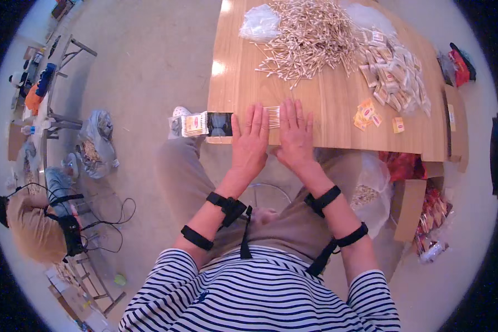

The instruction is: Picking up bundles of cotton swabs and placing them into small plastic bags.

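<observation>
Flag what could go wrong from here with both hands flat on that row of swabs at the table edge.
1. The row of wooden cotton swabs lies under the left hand and right hand right at the wooden table edge; a slip could push some off.
2. The small clear packet with an orange label overhangs the edge and could drop.
3. The big loose swab pile sits close; strays may mix in.

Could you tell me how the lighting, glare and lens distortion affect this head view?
Head view: bright glare spots on the wooden table near its left edge; strong fisheye bending curves the table edges, with a dark rim at the corners; the left hand and right hand at centre look reasonably sharp, the cotton swab pile slightly washed out.
</observation>
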Motion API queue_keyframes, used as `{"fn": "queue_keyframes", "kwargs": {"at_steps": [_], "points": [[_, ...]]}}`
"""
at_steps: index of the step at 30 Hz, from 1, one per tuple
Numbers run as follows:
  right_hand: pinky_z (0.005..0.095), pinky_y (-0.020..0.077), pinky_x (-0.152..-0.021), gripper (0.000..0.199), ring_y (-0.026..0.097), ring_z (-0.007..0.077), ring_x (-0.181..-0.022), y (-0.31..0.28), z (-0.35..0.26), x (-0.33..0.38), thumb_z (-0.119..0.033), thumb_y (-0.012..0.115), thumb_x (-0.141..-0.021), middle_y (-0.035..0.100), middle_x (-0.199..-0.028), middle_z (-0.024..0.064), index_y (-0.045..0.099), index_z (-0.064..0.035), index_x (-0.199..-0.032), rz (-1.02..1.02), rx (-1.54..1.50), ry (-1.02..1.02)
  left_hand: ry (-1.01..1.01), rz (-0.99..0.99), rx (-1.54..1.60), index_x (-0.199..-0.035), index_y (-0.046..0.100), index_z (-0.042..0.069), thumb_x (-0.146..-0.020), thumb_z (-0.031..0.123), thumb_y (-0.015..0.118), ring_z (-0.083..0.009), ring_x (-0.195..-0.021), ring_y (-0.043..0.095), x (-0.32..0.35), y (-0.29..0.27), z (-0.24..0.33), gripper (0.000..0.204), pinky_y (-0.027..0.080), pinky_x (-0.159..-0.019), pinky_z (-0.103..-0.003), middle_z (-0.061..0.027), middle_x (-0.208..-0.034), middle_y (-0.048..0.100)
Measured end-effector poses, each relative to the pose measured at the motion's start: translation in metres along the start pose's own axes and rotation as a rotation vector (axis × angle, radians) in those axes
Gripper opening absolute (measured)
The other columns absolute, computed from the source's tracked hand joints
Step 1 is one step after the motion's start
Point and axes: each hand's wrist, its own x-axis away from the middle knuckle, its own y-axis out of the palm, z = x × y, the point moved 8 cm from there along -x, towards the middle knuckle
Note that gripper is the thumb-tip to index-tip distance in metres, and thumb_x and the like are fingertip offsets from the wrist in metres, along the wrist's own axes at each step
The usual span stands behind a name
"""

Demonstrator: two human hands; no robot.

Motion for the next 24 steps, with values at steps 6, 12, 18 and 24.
{"fn": "queue_keyframes", "kwargs": {"at_steps": [6, 12, 18, 24], "points": [[0.055, 0.0168, -0.122, 0.106, 0.017, 0.0323, -0.153, 0.01, -0.016, -0.007, -0.02, 0.084, -0.065, 0.022, -0.163, 0.0168, 0.027, -0.0024, -0.154, 0.016, 0.051, -0.105, 0.005, 0.103, 0.146, -0.154, 0.025, 0.0, -0.058, 0.023, 0.088, -0.0321, -0.152, 0.021, 0.003, -0.007, 0.0, 0.117, 0.011, -0.12, -0.063, -0.0171, -0.162, 0.026], [0.05, 0.015, -0.124, 0.103, 0.02, 0.0332, -0.151, 0.007, -0.018, -0.009, -0.017, 0.082, -0.066, 0.027, -0.16, 0.0172, 0.029, -0.0007, -0.153, 0.061, 0.015, -0.107, -0.169, -0.035, 0.135, -0.154, 0.025, -0.001, -0.053, 0.028, 0.092, -0.0315, -0.152, 0.02, 0.004, -0.016, -0.031, 0.125, 0.008, -0.12, -0.063, -0.0172, -0.162, 0.024], [0.0494, 0.0176, -0.124, 0.094, 0.022, 0.0385, -0.15, 0.006, -0.032, -0.01, -0.011, 0.076, -0.068, 0.029, -0.157, 0.0246, 0.031, 0.0079, -0.148, 0.06, -0.029, -0.174, -0.143, -0.048, 0.127, -0.152, 0.026, -0.003, -0.052, 0.028, 0.093, -0.0301, -0.153, 0.018, -0.002, -0.014, -0.028, 0.125, 0.007, -0.12, -0.063, -0.0174, -0.163, 0.022], [0.0499, 0.0198, -0.123, 0.086, 0.025, 0.0439, -0.147, 0.005, -0.041, -0.008, -0.01, 0.073, -0.07, 0.032, -0.154, 0.0283, 0.035, 0.0109, -0.144, 0.139, 0.0, -0.16, -0.118, 0.018, -0.015, -0.152, 0.027, -0.004, -0.053, 0.028, 0.093, -0.0296, -0.154, 0.017, 0.0, -0.008, -0.028, 0.123, 0.006, -0.12, -0.062, -0.0168, -0.164, 0.021]]}}
